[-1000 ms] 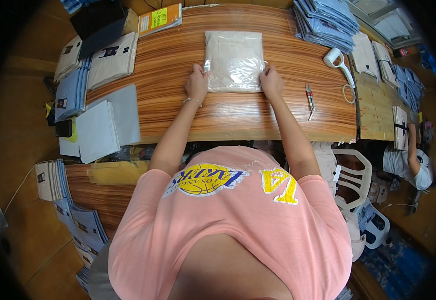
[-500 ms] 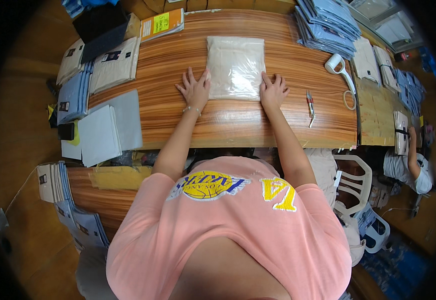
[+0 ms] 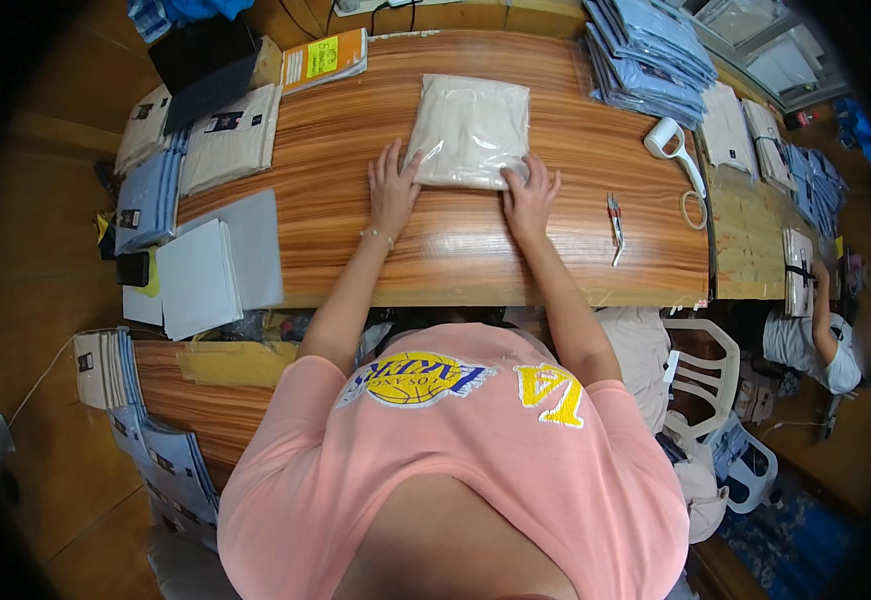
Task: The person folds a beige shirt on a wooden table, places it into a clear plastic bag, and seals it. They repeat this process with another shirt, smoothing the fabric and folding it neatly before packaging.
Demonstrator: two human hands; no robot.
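Observation:
A folded cream garment in a clear plastic bag (image 3: 472,128) lies flat on the wood-grain table in front of me. My left hand (image 3: 393,192) is open, its thumb at the bag's near left corner and its fingers on the table alongside. At the near right corner, my right hand (image 3: 531,200) also has its fingers apart, with the thumb and a fingertip touching the bag's edge. A pair of thread snips or small tool with red handles (image 3: 615,220) lies to the right of that hand.
A white handheld device (image 3: 668,140) and a tape roll (image 3: 694,210) sit at the table's right edge. Bagged blue garments (image 3: 646,65) are piled far right. At left are bagged garments (image 3: 231,140), white sheets (image 3: 201,280) and an orange notebook (image 3: 326,60). Another person (image 3: 806,340) works at right.
The bag's near edge has shifted slightly away from me and the bag now sits a little turned. My right hand has moved left, from the bag's right side to its near corner.

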